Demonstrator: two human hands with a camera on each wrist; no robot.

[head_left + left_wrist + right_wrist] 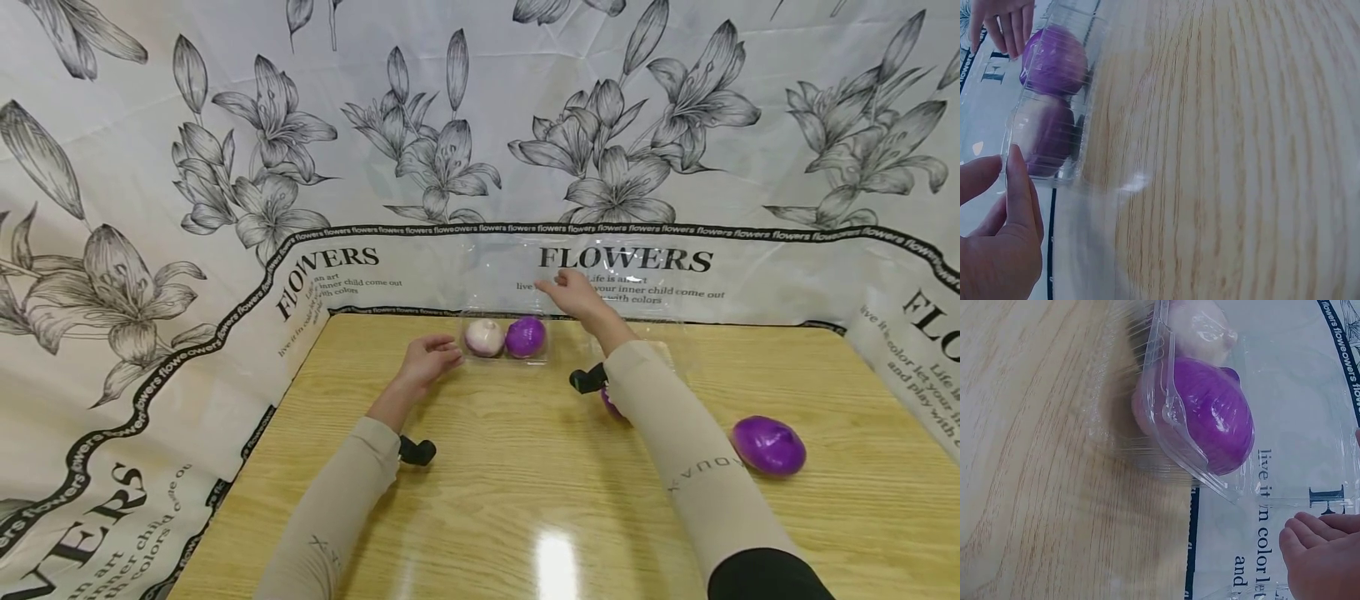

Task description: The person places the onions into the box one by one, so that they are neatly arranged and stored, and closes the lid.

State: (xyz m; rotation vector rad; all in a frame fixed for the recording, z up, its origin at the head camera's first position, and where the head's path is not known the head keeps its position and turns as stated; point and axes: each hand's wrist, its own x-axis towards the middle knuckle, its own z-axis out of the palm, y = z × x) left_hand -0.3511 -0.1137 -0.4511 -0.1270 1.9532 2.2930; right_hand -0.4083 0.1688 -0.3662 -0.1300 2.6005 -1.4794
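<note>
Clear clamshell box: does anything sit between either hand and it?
Nothing visible does. The left hand is right at the end of the clear clamshell box, and the right hand is up at its raised lid.

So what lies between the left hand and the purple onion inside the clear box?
In the head view, the pale onion lies between the left hand and the purple onion.

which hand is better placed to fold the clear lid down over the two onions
Right, probably: the right hand is raised at the open lid behind the onions, while the left hand rests beside the container's left end.
</note>
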